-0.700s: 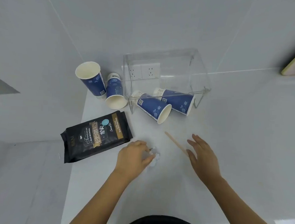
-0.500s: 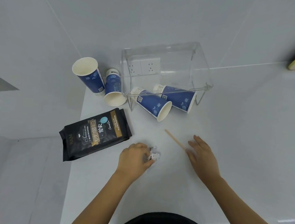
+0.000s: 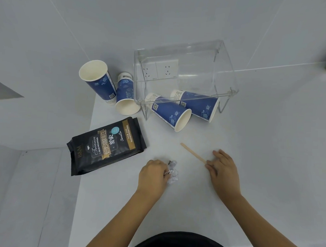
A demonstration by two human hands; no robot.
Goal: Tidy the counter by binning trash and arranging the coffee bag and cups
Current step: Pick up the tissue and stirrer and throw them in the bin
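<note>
Coffee bag: black, gold-banded label, lying flat at the left edge of the white counter, one corner past that edge.

Head view, remaining items:

- Upright cup: blue paper, white inside, standing at the counter's far left corner, mouth up.
- Inverted-lying cup: on its side just beside the upright one, mouth toward the viewer.
- Front lying cup: on its side, base under the clear acrylic stand, mouth pointing out toward the counter's middle.
- Rear lying cup: on its side under the stand, just beside the front lying cup.
- Clear acrylic stand: against the back wall; two wall sockets visible through it.
- Wooden stir stick: flat on the counter, angled; near end meets the fingertips of the right hand, which are bent onto it. Whether the stick is actually pinched or only touched cannot be told.
- Crumpled paper wad: white, near the counter's front centre, gripped by the curled fingers of the left hand.
- Dark garment: at the bottom edge, between the two forearms.
</note>
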